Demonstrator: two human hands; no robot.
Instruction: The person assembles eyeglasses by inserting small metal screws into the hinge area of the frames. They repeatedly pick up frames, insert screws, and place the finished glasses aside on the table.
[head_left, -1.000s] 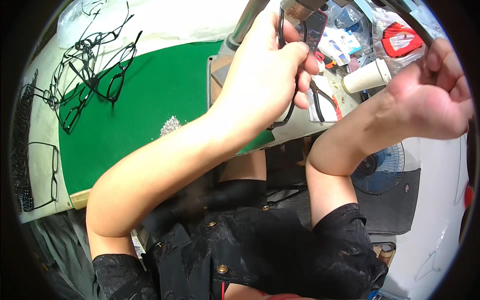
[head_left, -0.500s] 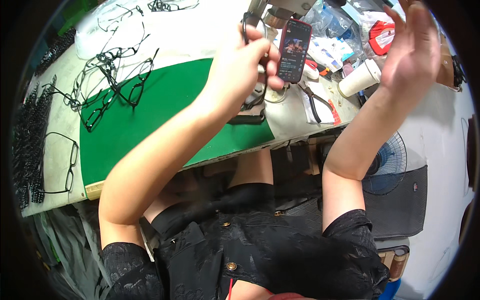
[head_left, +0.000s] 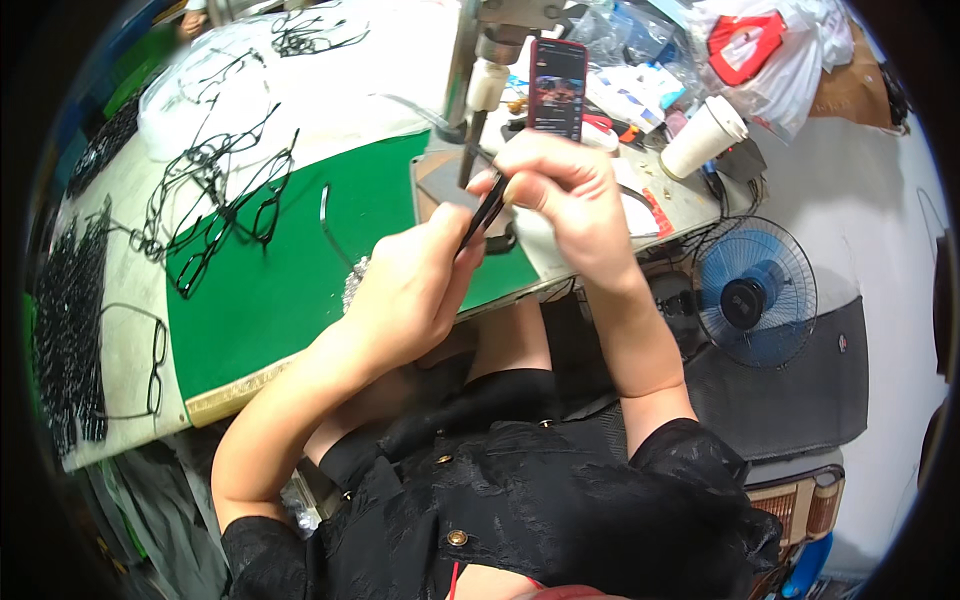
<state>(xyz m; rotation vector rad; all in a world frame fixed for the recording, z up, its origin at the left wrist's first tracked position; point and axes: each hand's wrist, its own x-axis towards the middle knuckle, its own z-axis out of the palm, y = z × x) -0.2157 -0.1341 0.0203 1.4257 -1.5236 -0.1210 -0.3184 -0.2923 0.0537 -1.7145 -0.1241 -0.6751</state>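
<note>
Above the right end of the green mat (head_left: 250, 330), both hands meet on a pair of black eyeglasses (head_left: 484, 214), seen nearly edge-on. My left hand (head_left: 408, 280) is closed round its lower end. At the upper end, my right hand (head_left: 570, 190) pinches it between thumb and fingers. Much of the glasses is hidden by the fingers. Beside my left hand lie a small heap of clear, glittering bits (head_left: 355, 284) and a thin dark curved strip (head_left: 327, 215). Just beyond my right hand stands a phone (head_left: 557, 88) with its screen lit.
A metal machine column (head_left: 460, 70) rises behind the hands. Tangled black eyeglass frames (head_left: 215, 215) lie at left, beside a dense dark pile (head_left: 75, 330). A white cup (head_left: 705, 138) lies tilted at right, near plastic bags (head_left: 790, 60). A blue fan (head_left: 755, 290) stands below the table's edge.
My left hand has come down and nearer with the eyeglasses. My right hand, raised and spread at the far right before, has swung left and taken hold of them too.
</note>
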